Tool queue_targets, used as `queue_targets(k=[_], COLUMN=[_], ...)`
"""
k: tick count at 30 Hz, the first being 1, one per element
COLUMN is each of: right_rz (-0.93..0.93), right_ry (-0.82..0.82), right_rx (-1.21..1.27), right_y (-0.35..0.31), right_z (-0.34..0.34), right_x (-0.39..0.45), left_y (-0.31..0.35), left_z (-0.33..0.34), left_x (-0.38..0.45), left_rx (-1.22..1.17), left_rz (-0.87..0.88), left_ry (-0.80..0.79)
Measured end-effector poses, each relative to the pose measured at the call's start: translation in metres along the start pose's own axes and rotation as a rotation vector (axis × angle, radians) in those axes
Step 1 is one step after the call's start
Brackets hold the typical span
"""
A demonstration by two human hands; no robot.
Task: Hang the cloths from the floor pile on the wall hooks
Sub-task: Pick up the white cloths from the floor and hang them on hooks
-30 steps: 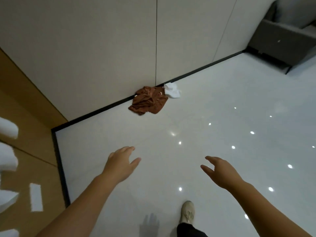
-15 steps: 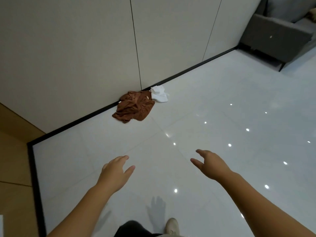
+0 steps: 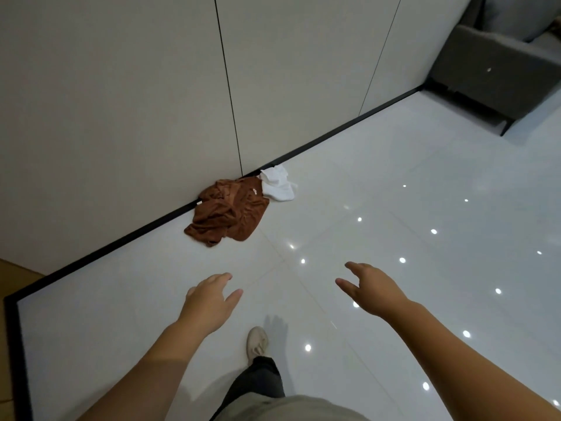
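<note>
A crumpled brown cloth (image 3: 227, 212) lies on the glossy white floor against the black baseboard. A small white cloth (image 3: 277, 185) lies touching its right side. My left hand (image 3: 209, 299) is held out in front of me, fingers relaxed and spread, holding nothing, well short of the pile. My right hand (image 3: 368, 285) is likewise stretched forward, fingers loose, with nothing in it. No wall hooks are in view.
A beige panelled wall (image 3: 151, 86) runs behind the pile, with a black baseboard (image 3: 334, 132) along its foot. A grey sofa (image 3: 498, 74) stands at the far right. My shoe (image 3: 256, 344) steps forward on the white floor (image 3: 394, 223). Wooden flooring shows at the far left.
I have walked closer to the pile, which now looks larger and nearer the middle of the view. Both hands stay out in front, with nothing in them. The wooden area at left has slid out of view.
</note>
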State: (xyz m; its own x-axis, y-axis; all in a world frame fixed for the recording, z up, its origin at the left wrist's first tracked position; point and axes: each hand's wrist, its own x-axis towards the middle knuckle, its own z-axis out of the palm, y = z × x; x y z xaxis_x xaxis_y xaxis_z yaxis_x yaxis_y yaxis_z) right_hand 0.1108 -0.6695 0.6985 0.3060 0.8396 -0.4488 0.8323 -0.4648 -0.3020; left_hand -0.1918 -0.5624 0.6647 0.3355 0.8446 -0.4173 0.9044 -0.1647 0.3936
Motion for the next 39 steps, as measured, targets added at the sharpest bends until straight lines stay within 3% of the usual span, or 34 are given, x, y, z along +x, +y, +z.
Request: queue_targets(k=[12,26,33,39], right_rz=[0.112,0.014,-0.040,0.014], right_ry=[-0.083,-0.176,-0.137,-0.171], right_rx=[-0.038,-0.049,-0.016,0.001], right_y=[-0.006,0.062,0.046,0.030], right_z=[-0.068,-0.211,-0.287,-0.304], right_x=[0.159,0.432,0.559,0.647], left_y=[0.062,0.172,0.205,0.197], left_z=[-0.108,-0.104,-0.112,-0.134], left_x=[0.229,0.421,0.494,0.593], left_rx=[0.083,-0.012,-0.085,-0.083], left_rz=[0.134,-0.109,-0.167,-0.166], left_ry=[0.042,-0.063,-0.132,-0.190])
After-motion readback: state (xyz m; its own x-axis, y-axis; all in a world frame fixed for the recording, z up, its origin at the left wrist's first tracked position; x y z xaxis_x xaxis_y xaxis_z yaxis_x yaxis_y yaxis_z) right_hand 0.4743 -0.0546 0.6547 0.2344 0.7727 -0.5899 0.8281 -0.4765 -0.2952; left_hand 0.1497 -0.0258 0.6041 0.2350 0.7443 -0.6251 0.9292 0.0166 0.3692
